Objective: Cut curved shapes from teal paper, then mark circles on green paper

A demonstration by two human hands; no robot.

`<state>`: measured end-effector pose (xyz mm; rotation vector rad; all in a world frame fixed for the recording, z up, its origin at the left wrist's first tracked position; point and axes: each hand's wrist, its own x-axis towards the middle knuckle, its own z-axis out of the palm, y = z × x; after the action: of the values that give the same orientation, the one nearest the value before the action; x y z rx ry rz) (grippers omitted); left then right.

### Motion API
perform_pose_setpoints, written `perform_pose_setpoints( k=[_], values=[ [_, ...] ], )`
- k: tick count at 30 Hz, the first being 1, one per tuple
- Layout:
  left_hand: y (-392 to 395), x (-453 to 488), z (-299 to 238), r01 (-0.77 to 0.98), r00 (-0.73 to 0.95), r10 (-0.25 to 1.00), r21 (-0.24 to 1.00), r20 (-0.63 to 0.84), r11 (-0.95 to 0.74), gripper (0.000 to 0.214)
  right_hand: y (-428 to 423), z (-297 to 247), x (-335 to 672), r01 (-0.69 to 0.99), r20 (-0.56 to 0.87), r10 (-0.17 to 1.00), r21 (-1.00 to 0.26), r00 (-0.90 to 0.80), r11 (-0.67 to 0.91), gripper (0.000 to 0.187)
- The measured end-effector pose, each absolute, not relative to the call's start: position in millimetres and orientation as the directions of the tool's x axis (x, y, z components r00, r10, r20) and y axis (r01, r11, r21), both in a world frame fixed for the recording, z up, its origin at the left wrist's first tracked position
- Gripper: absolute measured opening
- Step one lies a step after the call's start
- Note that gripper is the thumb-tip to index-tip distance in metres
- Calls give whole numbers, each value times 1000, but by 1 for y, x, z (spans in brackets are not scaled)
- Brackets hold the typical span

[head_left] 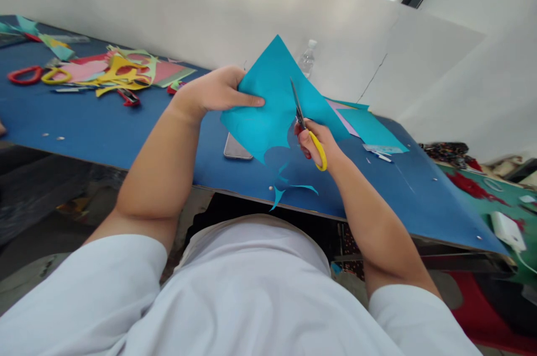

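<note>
On your left, the tabletop carries a pile of bright cut-outs, and a stretch of blue surface separates it from your left forearm. The near edge runs just in front of your shirt; the wall rises behind the far edge. A phone lies partly hidden below the paper, which is in front of you with one corner pointing away toward the wall. Its longest visible side slopes down to the right, and curved bites mark its near side. Slim scraps show by the near edge (lying or falling, I cannot tell). Your left hand reaches in from the side, fingers clamped on the paper, thumb on top. The scissors point away and slightly left, their long axis following the blades. Your right hand has its fingers curled around their handles. Farther right, more sheets lie beyond your right forearm, with room before the right edge.
</note>
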<state>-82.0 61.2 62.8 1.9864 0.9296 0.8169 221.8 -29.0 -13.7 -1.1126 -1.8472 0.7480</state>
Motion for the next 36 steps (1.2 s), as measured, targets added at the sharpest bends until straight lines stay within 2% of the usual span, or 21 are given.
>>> perform_pose_setpoints(
  k=[8,13,21,25,30,34,36],
  values=[
    [71,-83,55,224,459,839,876,293,-428,28,-29,-15,224,405,347,907,-813,-240,418,90],
    [70,-85,57,251,529,808,861,260,-441,32,-28,-17,226,408,330,911,-817,-248,407,86],
    [63,-83,63,282,550,807,862,216,-423,33,-29,-14,227,412,264,928,-839,-262,355,95],
    [65,-84,63,280,564,799,861,211,-425,40,-29,-14,228,401,257,929,-847,-267,350,93],
    [67,-84,61,213,542,809,895,225,-391,52,-24,-20,232,348,270,929,-871,-253,348,87],
    [66,-82,61,149,535,804,908,260,-393,48,-20,-22,232,266,298,930,-899,-214,349,88],
    [66,-81,61,91,506,798,900,327,-427,47,-19,-21,229,218,316,935,-913,-162,346,93]
  ],
)
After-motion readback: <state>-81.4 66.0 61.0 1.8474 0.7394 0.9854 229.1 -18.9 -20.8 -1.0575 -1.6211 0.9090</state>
